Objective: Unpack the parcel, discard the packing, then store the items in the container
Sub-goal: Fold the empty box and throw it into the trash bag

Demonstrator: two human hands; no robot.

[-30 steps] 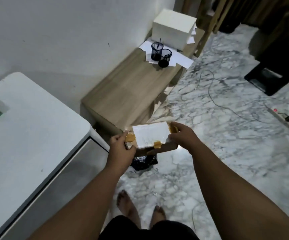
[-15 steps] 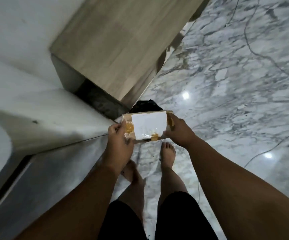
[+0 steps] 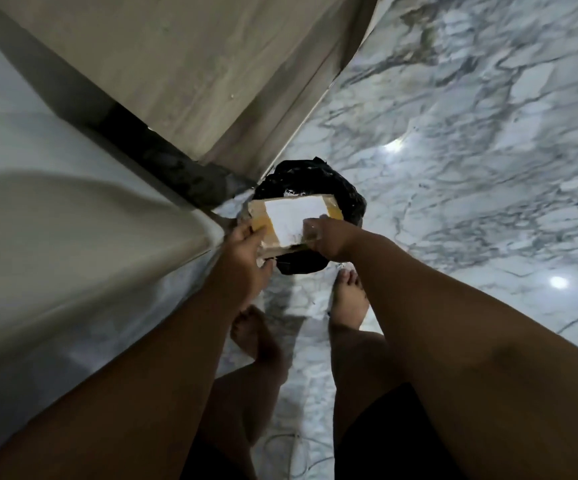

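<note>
head view: both hands were on the cardboard box [image 3: 282, 226], and it hung right over the black bin bag [image 3: 318, 183] on the marble floor [image 3: 471, 150]. the left hand [image 3: 246, 258] clamped the box's left end, thumb pressed on the yellow tape [image 3: 260, 223], fingers curled under the near edge. the right hand [image 3: 327, 239] pinched the box's right near corner, fingertips [image 3: 310, 225] pressed onto the white label [image 3: 291, 213] that covered most of the top face. a second strip of yellow tape showed at the far right corner, beyond the right hand's grip. the bag's dark crumpled mouth spread out behind and below the box, peeking out past the right hand and under the left. to the left of the left hand's grip sat a white table edge [image 3: 176, 216], and beyond the box ran a wooden bench top [image 3: 194, 64]. below both grips, two bare feet [image 3: 348, 299] stood on the marble, the right one just beside the bag. motion blur softened the box's near edge.
</note>
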